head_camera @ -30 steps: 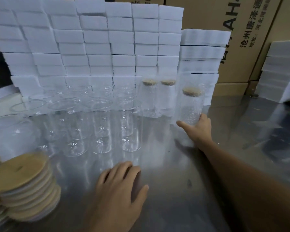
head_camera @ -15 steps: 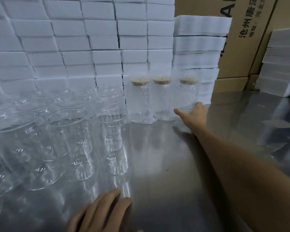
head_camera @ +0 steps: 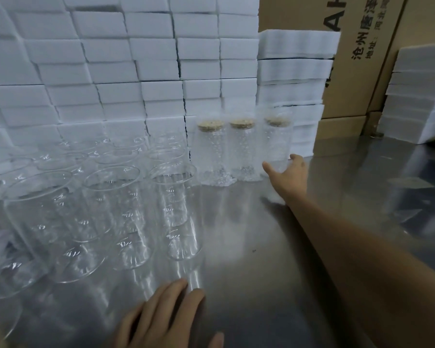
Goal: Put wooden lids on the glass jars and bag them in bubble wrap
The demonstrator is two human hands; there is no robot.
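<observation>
Three lidded glass jars in bubble-wrap bags stand in a row at the back of the steel table: the left one point(head_camera: 212, 151), the middle one point(head_camera: 242, 149) and the right one point(head_camera: 278, 139). My right hand point(head_camera: 290, 175) reaches out to the base of the right bagged jar, thumb and fingers spread around its lower part. My left hand point(head_camera: 166, 317) lies flat on the table near the front edge, fingers straight. Several open, unlidded glass jars point(head_camera: 172, 212) stand in rows on the left.
A wall of stacked white foam blocks point(head_camera: 126, 71) rises behind the jars. Piles of white foam sheets point(head_camera: 294, 71) and brown cardboard boxes point(head_camera: 357, 71) stand at the back right, with more foam point(head_camera: 417, 96) at the far right. The steel tabletop point(head_camera: 349, 197) spreads to the right.
My right hand has slid the bagged jar back into line beside the other two. The view has shifted right, so the stack of wooden lids at the left has left the frame.
</observation>
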